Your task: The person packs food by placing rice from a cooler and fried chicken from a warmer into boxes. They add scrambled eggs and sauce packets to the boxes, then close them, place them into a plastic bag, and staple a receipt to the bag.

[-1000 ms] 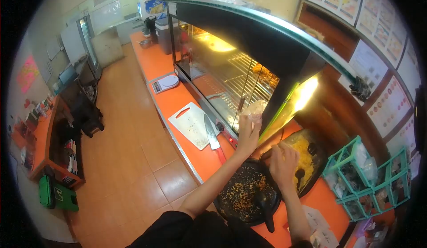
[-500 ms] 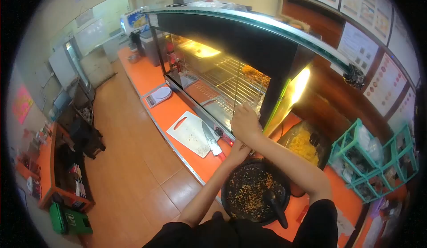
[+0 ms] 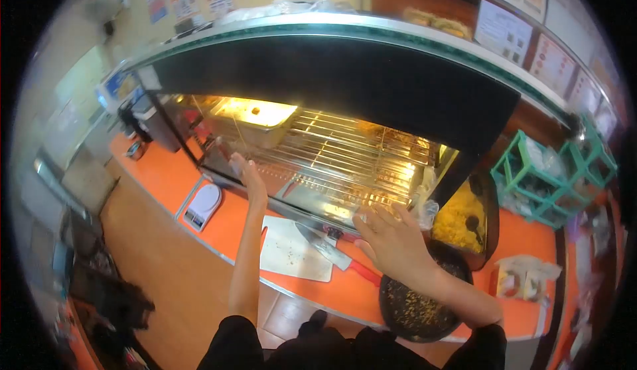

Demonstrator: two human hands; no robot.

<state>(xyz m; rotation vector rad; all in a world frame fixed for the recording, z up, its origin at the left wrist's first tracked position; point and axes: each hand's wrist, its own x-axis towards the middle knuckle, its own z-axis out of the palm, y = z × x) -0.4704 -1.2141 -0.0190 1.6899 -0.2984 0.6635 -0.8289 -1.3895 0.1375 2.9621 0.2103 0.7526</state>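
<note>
On my feed, item by item: one lit cabinet [image 3: 318,71], glass and black panel, standing on the orange counter [image 3: 318,292]; inside it, a wire rack [image 3: 338,148] and, toward the left, a metal pan [image 3: 257,133]. Left hand [image 3: 252,181]: raised at the cabinet's front, grip unclear; I cannot tell whether it closes on anything. Right hand [image 3: 391,241]: at the lower front edge, fingers spread, grip released, crumpled clear plastic [image 3: 426,214] near it. Before the cabinet: white scale [image 3: 202,207], cutting board [image 3: 285,247], red-handled knife [image 3: 332,250] overhanging the board, dark bowl [image 3: 421,310] partly behind my right forearm.
</note>
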